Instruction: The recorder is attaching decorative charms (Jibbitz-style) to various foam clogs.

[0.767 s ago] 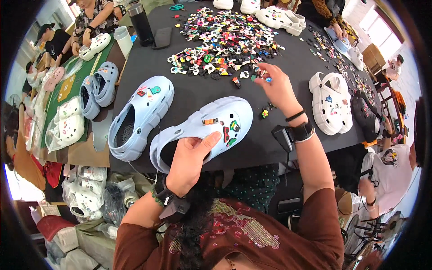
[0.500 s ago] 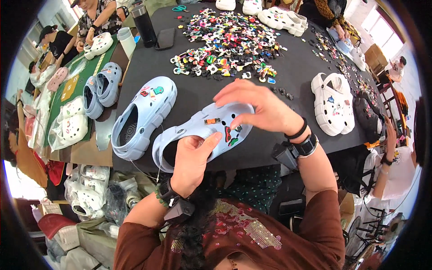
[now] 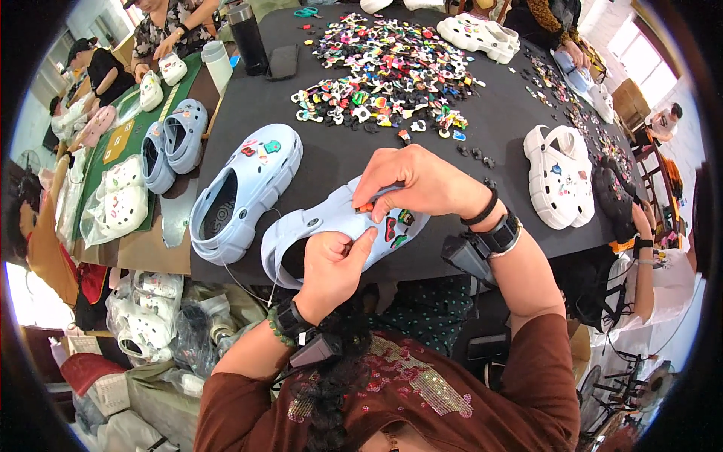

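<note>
My left hand (image 3: 331, 271) grips a light blue clog (image 3: 320, 211) at the rim of its opening, thumb laid over the upper. Over the toe part, my right hand (image 3: 418, 181) pinches an orange-and-dark shoe charm (image 3: 365, 207) at the clog's surface; its fingers partly cover it, so how deep it sits is hidden. Red and green charms (image 3: 395, 230) show on the toe beside my right fingers. The matching light blue clog (image 3: 282, 169) lies to the left with several charms on it. A thin cord hangs between the two clogs at their heels.
A big heap of mixed shoe charms (image 3: 384, 71) covers the table's far middle. White clogs (image 3: 557, 177) stand at the right, another white pair (image 3: 482, 38) farther back. At the far left are a black tumbler (image 3: 247, 41) and a phone (image 3: 283, 62). Other people work around the table.
My right hand has come down onto the clog from an open hover, its fingers now pinching the orange charm. My left hand keeps its hold, and the clog has shifted slightly right.
</note>
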### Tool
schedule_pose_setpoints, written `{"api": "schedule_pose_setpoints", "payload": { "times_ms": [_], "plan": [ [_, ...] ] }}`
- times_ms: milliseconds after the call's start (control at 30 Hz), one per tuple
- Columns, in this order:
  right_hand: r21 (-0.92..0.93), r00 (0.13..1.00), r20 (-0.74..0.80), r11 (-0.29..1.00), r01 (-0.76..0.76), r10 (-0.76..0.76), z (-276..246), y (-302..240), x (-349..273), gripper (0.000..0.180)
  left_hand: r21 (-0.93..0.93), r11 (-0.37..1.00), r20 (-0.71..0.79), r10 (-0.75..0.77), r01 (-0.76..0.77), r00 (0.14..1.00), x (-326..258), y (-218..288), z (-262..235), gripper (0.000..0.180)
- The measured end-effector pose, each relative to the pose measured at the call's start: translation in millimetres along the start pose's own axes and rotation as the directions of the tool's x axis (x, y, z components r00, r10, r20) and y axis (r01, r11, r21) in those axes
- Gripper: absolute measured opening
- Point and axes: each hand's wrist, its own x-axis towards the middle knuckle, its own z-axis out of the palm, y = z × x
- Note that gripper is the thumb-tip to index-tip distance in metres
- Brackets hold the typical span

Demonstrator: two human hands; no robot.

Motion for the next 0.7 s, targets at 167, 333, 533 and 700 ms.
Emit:
{"api": "schedule_pose_setpoints", "payload": {
  "times_ms": [167,333,533,700],
  "plan": [
    [0.021,0.999,-0.002,0.999,-0.046,0.046,2.5,-2.0,-1.8,0.019,-0.007,0.999,0.021,0.052,-0.052,0.998,0.7,-2.2,1.2,0.032],
    [0.077,0.996,-0.015,0.994,-0.083,0.084,2.2,-2.8,0.2,0.016,0.015,0.997,0.003,0.072,-0.072,0.997,1.3,-1.7,0.7,0.03],
    [0.151,0.991,0.013,0.979,-0.137,0.136,-0.7,2.4,2.9,0.016,0.02,0.994,-0.002,0.106,-0.106,0.994,2.7,0.0,1.8,0.03],
    [0.213,0.965,0.096,0.942,-0.259,0.244,-4.7,5.9,8.1,0.019,0.027,0.992,0.002,0.121,-0.121,0.993,4.6,-4.2,1.1,0.031]
  ]
}}
